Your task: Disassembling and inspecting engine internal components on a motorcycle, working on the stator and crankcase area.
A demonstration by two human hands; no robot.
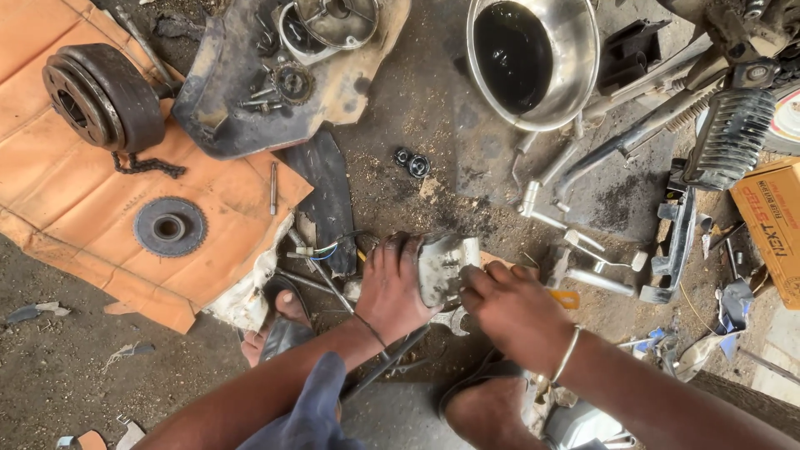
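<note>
My left hand (398,286) grips the left side of a grey metal engine part (446,265) held upright on the dirt floor. My right hand (510,307), with a thin bangle at the wrist, presses against the part's right side; its fingertips are hidden behind the part. A spanner (452,319) lies on the ground just below the part, between both hands. Loose wires (327,250) run past my left wrist.
A steel bowl of black oil (533,58) stands at the top. Orange cardboard (92,208) holds a clutch drum (104,96), chain and round gear (169,226). Motorcycle frame tubes and a cylinder (730,137) lie right. My sandalled feet (279,321) flank the work.
</note>
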